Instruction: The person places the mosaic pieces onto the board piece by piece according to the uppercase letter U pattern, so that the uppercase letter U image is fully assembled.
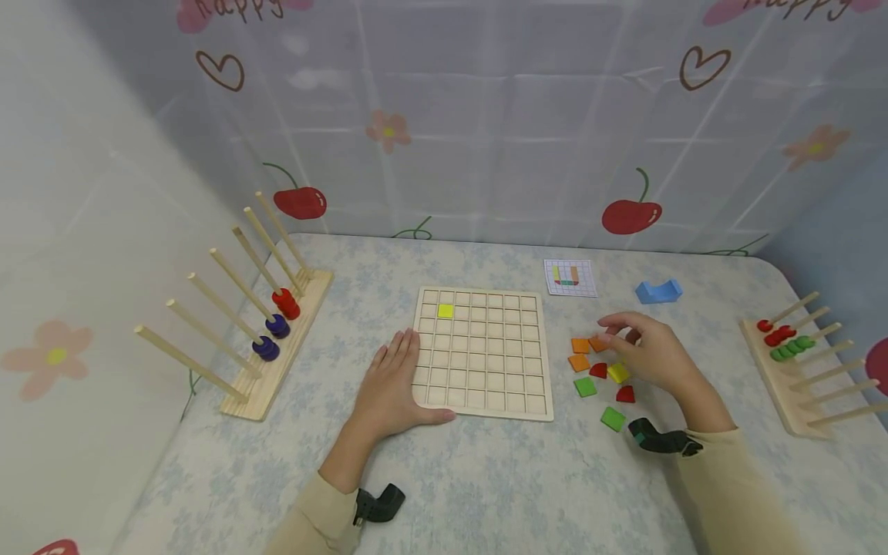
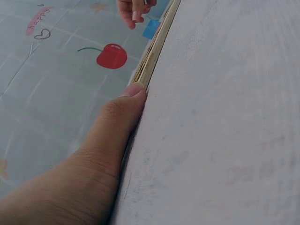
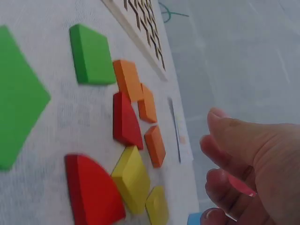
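A wooden grid board point(image 1: 479, 354) lies on the table with a yellow square tile point(image 1: 445, 311) in one upper-left cell. My left hand point(image 1: 394, 385) rests at the board's lower-left corner, fingers along the left side and thumb point(image 2: 124, 110) against the near edge. My right hand point(image 1: 648, 348) hovers over loose tiles right of the board, fingers loosely bent, nothing visible between them. Beneath and beside it lie orange squares point(image 1: 579, 362), red quarter-rounds point(image 1: 626, 395), green squares point(image 1: 613, 418) and yellow tiles point(image 3: 132, 180). One yellow tile is hidden by the hand in the head view.
A pattern card point(image 1: 570, 277) lies beyond the tiles, with a blue holder point(image 1: 659, 291) to its right. Peg racks with beads stand on both sides: one rack point(image 1: 305, 308) at left, another rack point(image 1: 777, 385) at right. A patterned curtain point(image 1: 486, 154) hangs behind the table.
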Demonstrator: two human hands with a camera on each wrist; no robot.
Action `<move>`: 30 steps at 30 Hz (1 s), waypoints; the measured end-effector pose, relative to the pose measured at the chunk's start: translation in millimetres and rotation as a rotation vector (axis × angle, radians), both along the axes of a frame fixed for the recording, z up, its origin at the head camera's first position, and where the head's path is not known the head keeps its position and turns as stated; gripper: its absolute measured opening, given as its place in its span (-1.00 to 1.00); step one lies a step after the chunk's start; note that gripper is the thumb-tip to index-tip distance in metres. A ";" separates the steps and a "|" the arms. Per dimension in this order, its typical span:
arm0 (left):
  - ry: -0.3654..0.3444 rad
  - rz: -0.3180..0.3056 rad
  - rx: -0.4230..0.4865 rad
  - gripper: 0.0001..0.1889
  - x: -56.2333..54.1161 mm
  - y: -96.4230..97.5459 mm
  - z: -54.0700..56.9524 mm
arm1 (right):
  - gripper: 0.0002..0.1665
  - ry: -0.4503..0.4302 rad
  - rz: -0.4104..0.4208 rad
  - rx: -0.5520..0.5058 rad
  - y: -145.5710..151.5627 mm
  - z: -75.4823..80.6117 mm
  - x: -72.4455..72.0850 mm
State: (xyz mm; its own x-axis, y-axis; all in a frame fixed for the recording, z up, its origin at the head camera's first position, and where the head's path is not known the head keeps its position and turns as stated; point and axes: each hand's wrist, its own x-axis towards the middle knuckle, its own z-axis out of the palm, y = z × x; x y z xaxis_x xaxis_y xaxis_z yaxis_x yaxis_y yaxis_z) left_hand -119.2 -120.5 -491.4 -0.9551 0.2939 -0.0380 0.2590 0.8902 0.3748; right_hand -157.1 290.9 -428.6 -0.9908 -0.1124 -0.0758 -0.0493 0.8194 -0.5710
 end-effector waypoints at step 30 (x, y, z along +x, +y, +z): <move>0.000 0.002 0.005 0.54 0.2 -0.1 -0.6 | -0.58 -0.009 -0.053 0.058 45.5 -34.4 13.0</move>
State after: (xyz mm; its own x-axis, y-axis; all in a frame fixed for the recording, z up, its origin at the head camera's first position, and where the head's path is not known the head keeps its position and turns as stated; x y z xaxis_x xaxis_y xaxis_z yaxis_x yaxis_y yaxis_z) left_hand -119.0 -120.6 -492.0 -0.9556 0.2925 -0.0369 0.2574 0.8889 0.3789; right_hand -144.1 336.4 -463.0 -0.9945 -0.0545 -0.0894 0.0003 0.8524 -0.5228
